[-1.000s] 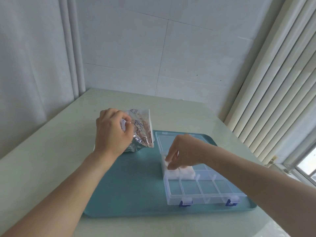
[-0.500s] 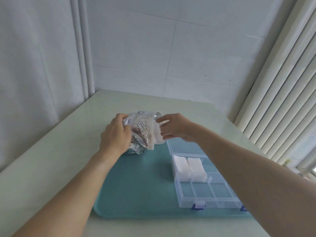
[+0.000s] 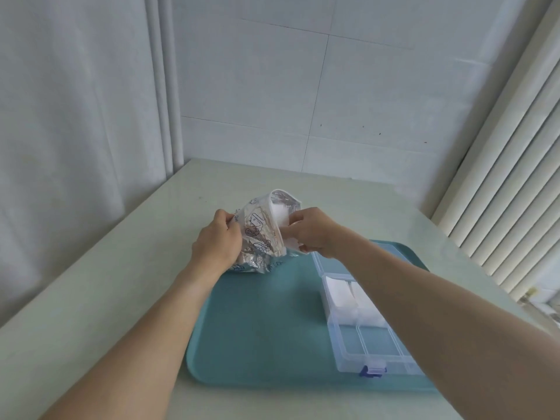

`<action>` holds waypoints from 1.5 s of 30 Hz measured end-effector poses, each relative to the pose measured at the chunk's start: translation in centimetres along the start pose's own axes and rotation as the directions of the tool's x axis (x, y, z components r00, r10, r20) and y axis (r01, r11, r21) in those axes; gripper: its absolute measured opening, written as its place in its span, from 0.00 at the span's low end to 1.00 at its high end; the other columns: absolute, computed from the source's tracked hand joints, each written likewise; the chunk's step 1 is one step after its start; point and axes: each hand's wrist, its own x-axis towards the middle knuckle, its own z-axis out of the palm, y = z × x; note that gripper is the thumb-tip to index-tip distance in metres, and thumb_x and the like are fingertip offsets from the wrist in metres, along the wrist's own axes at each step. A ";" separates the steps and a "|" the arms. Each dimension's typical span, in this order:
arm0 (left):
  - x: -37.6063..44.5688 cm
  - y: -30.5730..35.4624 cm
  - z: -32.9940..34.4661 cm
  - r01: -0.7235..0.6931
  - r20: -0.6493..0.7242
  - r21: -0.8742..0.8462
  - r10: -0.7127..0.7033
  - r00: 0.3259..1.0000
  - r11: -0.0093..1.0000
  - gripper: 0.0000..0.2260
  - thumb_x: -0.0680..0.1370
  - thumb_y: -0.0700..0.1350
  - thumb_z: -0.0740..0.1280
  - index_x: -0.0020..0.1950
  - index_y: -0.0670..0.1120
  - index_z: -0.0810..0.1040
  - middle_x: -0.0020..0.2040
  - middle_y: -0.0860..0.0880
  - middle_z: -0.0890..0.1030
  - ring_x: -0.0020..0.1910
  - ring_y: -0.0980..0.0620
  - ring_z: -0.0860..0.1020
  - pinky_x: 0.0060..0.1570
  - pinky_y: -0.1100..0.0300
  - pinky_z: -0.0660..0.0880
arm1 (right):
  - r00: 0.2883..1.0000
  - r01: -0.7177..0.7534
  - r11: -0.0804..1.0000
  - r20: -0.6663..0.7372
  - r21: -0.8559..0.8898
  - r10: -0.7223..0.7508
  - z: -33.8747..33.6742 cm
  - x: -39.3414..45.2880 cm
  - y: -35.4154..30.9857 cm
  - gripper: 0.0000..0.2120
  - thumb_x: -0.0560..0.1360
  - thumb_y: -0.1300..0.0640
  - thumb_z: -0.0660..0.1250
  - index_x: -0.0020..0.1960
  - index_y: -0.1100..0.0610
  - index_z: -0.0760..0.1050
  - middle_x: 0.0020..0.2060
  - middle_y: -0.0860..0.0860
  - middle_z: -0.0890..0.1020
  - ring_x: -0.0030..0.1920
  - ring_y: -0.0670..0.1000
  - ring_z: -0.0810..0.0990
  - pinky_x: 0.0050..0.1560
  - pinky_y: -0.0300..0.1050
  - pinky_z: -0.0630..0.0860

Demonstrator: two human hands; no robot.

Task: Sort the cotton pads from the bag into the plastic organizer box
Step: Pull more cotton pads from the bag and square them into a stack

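Observation:
A crinkled printed plastic bag (image 3: 260, 234) of cotton pads stands tilted at the far left corner of the teal tray (image 3: 257, 334). My left hand (image 3: 216, 242) grips the bag's left side. My right hand (image 3: 312, 231) holds the bag's open mouth, where white cotton pads (image 3: 280, 215) show. The clear plastic organizer box (image 3: 372, 344) lies on the tray's right side, partly hidden under my right forearm. Two of its middle compartments hold stacks of white pads (image 3: 342, 294); the near compartments hold nothing.
The tray sits on a pale table (image 3: 91, 298). A white curtain (image 3: 75, 116) hangs at the left, a tiled wall stands behind, and vertical blinds (image 3: 515, 162) run along the right.
My right hand left the organizer box, travelled up to the bag and now holds its open mouth. My left hand kept its grip while the bag tilted upright.

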 end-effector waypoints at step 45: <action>-1.2 0.6 1.4 -0.135 -0.125 0.092 0.146 0.981 0.987 0.15 0.81 0.43 0.56 0.66 0.46 0.71 0.61 0.44 0.78 0.59 0.39 0.73 0.61 0.44 0.68 | 0.997 -0.046 0.977 0.049 -0.208 0.058 -1.3 -2.1 -0.1 0.15 0.66 0.52 0.77 0.46 0.61 0.80 0.36 0.56 0.79 0.34 0.54 0.73 0.39 0.45 0.73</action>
